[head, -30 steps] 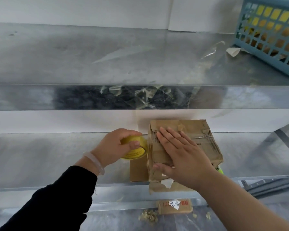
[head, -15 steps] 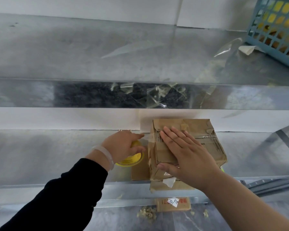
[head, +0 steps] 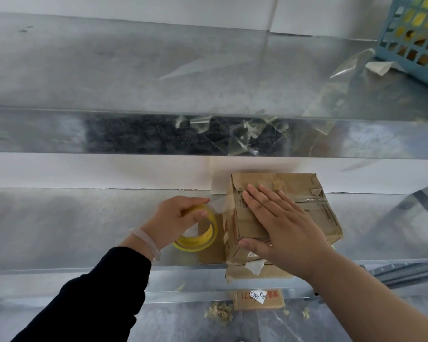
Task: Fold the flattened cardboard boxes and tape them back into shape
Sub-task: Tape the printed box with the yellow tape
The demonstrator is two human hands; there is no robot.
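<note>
A person stands at a metal shelf (head: pixel 72 223). A small, worn cardboard box (head: pixel 316 218) sits on it, over the front edge. The right hand (head: pixel 277 225) lies flat on the box top, fingers straight, pressing down. Just left of the box, the left hand (head: pixel 176 218) curls around a yellow roll of clear tape (head: pixel 203 240); a tape strip (head: pixel 216 204) stretches from roll to box. A blue plastic basket (head: pixel 415 38) sits on the upper shelf, far right.

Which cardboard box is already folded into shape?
The cardboard box under the flat right hand: it stands as a block. The cardboard piece beneath the tape roll and the cardboard sheet under the box lie flat.
</note>
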